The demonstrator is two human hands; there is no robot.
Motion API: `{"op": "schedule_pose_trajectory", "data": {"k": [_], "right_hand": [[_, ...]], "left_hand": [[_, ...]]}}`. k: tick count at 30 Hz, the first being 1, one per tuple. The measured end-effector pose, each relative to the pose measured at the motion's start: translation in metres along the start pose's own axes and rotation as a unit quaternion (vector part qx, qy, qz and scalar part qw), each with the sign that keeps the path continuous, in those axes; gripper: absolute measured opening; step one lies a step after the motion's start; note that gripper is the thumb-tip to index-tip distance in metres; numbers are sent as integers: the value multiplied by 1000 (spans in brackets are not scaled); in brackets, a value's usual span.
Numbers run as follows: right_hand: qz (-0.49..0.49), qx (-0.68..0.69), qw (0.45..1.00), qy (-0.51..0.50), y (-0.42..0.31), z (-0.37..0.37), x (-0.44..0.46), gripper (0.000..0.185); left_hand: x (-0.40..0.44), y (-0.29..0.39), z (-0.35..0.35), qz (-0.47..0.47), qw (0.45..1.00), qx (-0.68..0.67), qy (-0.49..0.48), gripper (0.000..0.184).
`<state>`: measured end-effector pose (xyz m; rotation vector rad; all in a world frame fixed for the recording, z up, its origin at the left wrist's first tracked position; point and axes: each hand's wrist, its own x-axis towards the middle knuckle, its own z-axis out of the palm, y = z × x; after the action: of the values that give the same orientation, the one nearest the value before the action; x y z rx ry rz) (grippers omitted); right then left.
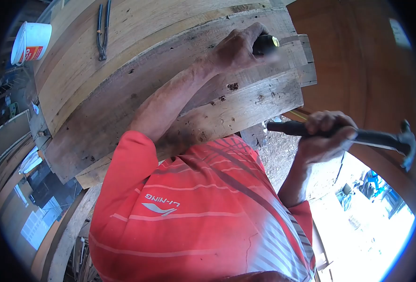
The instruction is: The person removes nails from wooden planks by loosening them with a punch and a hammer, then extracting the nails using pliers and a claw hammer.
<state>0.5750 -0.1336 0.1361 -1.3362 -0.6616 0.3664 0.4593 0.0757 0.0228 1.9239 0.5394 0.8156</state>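
Black-handled hammer with a metal head (pixel 377 137): located at the right of the scene, beside the near right edge of the tabletop, with the handle roughly level and the head directed to the right. The right hand (pixel 328 131) holds it; this grip is closed, fingers and thumb wrapped around the handle.

The left hand (pixel 236 49) is over the far right part of the weathered wooden-plank tabletop (pixel 161 101). Its grip is curled around a dark cylindrical object with a yellow end face (pixel 264 44); the lower part of this object cannot be made out. The yellow end faces to the right.

A dark metal long-handled tool (pixel 103 52) lies at the far left of the tabletop. Further left is a white plastic bucket with a red label (pixel 37 35). A large brown panel (pixel 353 70) occupies the far right.
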Motion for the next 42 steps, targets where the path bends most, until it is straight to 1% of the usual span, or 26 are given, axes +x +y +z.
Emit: {"op": "schedule_pose_trajectory", "data": {"k": [1,2,3,4,5,6,7,9,10,13,16,22,25,28,31,34,37,38,41,42], "right_hand": [[17,-12,1000,-14,12,-1,-8,41],[61,-217,959,-171,26,-13,-14,40],[103,-407,851,-314,31,-18,-16,39],[186,-337,876,-290,29,-24,-20,38],[261,-259,893,-262,26,-24,-19,38],[331,-176,896,-239,25,-22,-17,37],[317,-161,909,-218,25,-25,-21,39],[277,-124,937,-174,32,-28,-19,46],[270,-120,943,-154,34,-31,-17,45],[297,-115,944,-85,30,-37,-18,43],[319,-108,939,-65,33,-52,-26,43],[345,-141,927,-35,42,-80,-49,42],[347,-148,925,-36,43,-85,-57,39],[340,-150,928,-31,42,-83,-62,35],[343,-156,926,-38,47,-86,-63,35],[335,-163,927,-54,50,-82,-60,34],[331,-150,929,-74,53,-76,-51,41],[330,-153,928,-81,52,-74,-48,41],[308,-149,934,-101,50,-60,-42,42],[298,-156,934,-116,47,-53,-39,42]], "left_hand": [[0,0,1,-3,1000,0,5,45],[1,-2,0,8,1000,10,9,48],[1,-3,-1,19,1000,21,12,51],[0,-5,0,29,999,31,8,54],[6,-6,0,14,999,39,-7,53],[10,-8,-1,-5,999,50,-16,52],[4,-7,0,-36,997,57,-29,51],[8,-5,-1,-71,995,60,-41,58],[12,-4,-1,-87,993,62,-46,61],[25,-9,-3,-140,986,51,-76,69],[35,-11,-8,-143,983,9,-117,70],[38,-1,-9,-171,976,21,-133,68],[32,2,-8,-178,981,-25,-71,63],[14,2,-28,-245,956,-159,-33,52],[-17,9,-52,-165,977,-134,18,42],[-44,24,-65,-140,971,-180,74,43],[-66,24,-71,-129,961,-213,122,47],[-73,19,-71,-143,961,-205,119,43],[-94,3,-53,-115,940,-251,200,35],[-97,1,-49,-100,941,-245,208,34]]}}
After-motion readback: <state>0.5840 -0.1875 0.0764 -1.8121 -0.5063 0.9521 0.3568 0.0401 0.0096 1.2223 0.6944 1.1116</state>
